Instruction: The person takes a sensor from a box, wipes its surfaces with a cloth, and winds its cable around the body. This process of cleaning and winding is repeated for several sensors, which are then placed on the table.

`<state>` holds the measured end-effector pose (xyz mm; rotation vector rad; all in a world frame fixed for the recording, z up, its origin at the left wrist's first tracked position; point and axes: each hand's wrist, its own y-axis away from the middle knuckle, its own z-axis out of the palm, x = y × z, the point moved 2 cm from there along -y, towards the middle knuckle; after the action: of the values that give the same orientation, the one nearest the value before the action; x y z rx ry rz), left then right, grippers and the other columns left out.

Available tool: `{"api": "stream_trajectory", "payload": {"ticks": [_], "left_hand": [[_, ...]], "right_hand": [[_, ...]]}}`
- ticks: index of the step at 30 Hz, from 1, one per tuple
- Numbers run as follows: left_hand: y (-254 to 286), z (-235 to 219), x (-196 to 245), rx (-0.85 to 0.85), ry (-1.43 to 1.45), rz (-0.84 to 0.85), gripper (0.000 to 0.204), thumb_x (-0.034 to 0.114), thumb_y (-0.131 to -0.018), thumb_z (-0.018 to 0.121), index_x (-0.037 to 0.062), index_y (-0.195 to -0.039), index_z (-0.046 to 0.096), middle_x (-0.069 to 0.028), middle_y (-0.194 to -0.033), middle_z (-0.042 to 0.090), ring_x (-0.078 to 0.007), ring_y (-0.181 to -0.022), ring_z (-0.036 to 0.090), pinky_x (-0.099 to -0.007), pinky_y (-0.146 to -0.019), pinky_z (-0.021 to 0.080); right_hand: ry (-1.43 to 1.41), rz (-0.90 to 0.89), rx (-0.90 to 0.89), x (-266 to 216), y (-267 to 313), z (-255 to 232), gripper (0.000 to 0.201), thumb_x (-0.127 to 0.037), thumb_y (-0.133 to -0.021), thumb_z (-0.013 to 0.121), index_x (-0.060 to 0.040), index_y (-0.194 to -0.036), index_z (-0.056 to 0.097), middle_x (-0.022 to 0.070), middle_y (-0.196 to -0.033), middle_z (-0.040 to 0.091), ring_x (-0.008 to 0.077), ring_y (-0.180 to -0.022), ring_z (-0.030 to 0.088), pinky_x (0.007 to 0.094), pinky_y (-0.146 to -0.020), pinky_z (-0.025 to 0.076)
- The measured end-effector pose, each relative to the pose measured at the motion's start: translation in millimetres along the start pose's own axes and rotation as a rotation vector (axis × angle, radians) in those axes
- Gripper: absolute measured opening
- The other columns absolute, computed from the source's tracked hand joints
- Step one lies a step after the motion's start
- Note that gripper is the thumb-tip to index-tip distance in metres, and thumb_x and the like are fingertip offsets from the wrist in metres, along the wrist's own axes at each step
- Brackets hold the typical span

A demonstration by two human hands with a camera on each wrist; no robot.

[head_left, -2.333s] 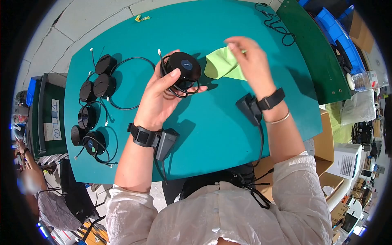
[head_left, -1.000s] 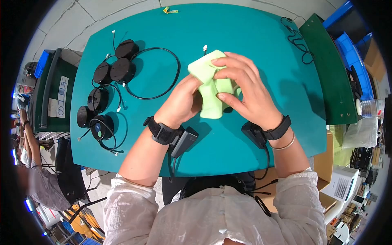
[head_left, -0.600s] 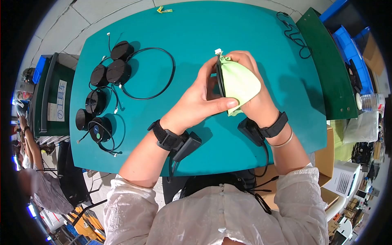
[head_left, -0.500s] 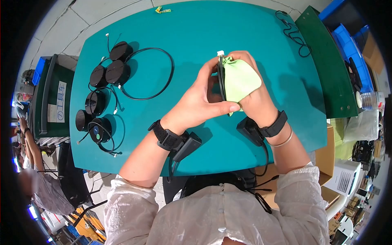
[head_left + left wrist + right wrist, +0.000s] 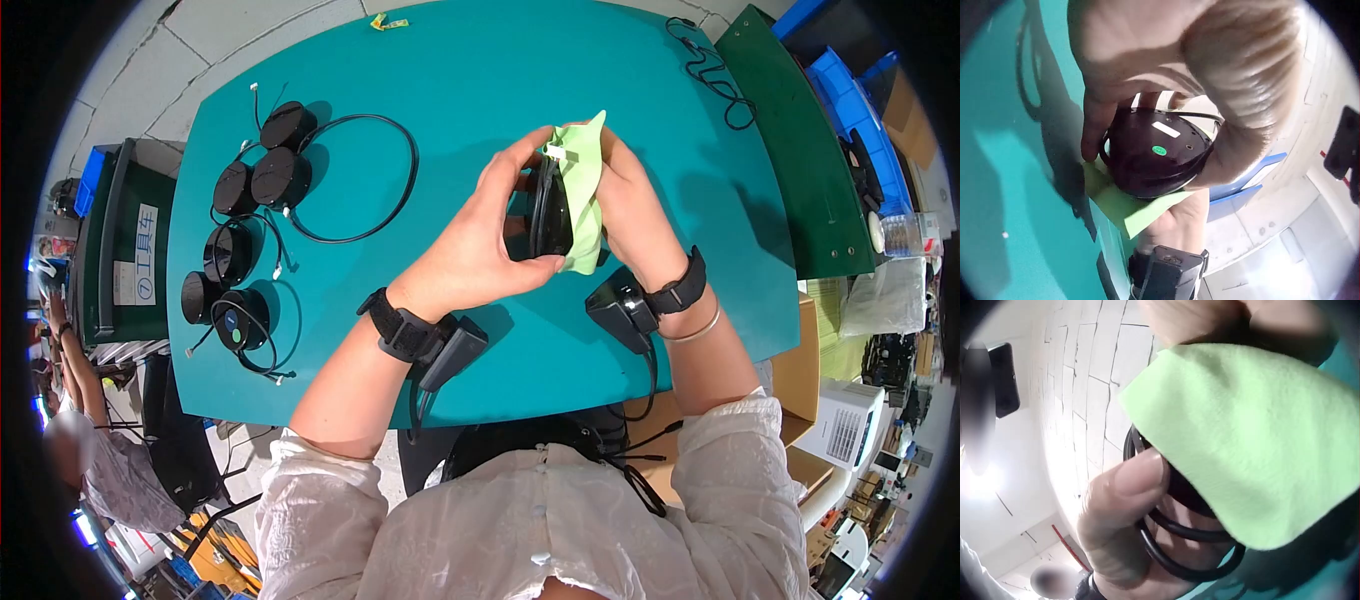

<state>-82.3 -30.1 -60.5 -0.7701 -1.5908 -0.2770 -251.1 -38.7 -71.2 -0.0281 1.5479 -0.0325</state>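
My left hand [image 5: 465, 245] grips a round black puck-shaped device [image 5: 555, 215] by its edge, with the thumb at the near side. The device stands on edge above the table, its black cable [image 5: 1194, 572] looped around it and a white connector [image 5: 554, 153] at the top. In the left wrist view, a green round sticker [image 5: 1159, 150] and a white label [image 5: 1166, 129] mark its face. My right hand [image 5: 640, 215] holds a light green cloth [image 5: 590, 190] against the other face. In the right wrist view the cloth covers most of the device.
Several similar black devices [image 5: 281, 178] with cables lie on the left of the green table [image 5: 450, 60]. A coiled black cable [image 5: 712, 80] lies at the back right, near a green panel [image 5: 795, 150]. A small yellow scrap [image 5: 388, 22] is at the far edge.
The right hand first reached for the cloth on the table, then brought it onto the device. The cloth was wrapped close over the device; now it stands spread, baring part of the black face.
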Motion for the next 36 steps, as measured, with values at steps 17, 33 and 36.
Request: {"api": "stream_trajectory", "payload": {"ticks": [17,33,36], "left_hand": [[-3.2,-14.1,4.1,0.074,1.068,-0.091,0.068,0.032,-0.093,0.05,0.002,-0.147,0.022,-0.0269,-0.145,0.032,-0.0456,-0.132,0.036,-0.06,-0.108,0.033],[4.8,-14.9,-19.1,0.066,1.162,-0.35,0.048,0.036,-0.102,0.031,0.0042,-0.137,0.04,-0.0157,-0.13,0.053,-0.0293,-0.119,0.055,-0.0424,-0.1,0.048],[5.2,-13.6,-17.2,0.055,1.078,-0.362,0.047,0.036,-0.102,0.032,0.0045,-0.137,0.04,-0.0148,-0.13,0.053,-0.0273,-0.118,0.055,-0.0413,-0.098,0.048]], "right_hand": [[-0.115,-0.025,0.133,0.1,-12.8,-27.3,0.025,-0.008,-0.094,0.048,0.0054,-0.108,0.063,0.0101,-0.109,0.065,0.0158,-0.098,0.06,0.0268,-0.088,0.044],[0.51,-0.607,-0.166,-36.4,23.4,30.7,0.048,-0.024,-0.089,0.063,-0.0118,-0.134,0.052,0.0139,-0.13,0.05,0.0301,-0.119,0.048,0.0383,-0.102,0.039],[0.488,-0.578,-0.154,-32.2,22.0,29.7,0.046,-0.028,-0.091,0.06,-0.0123,-0.134,0.051,0.0127,-0.13,0.048,0.0319,-0.12,0.045,0.0398,-0.102,0.038]]}}
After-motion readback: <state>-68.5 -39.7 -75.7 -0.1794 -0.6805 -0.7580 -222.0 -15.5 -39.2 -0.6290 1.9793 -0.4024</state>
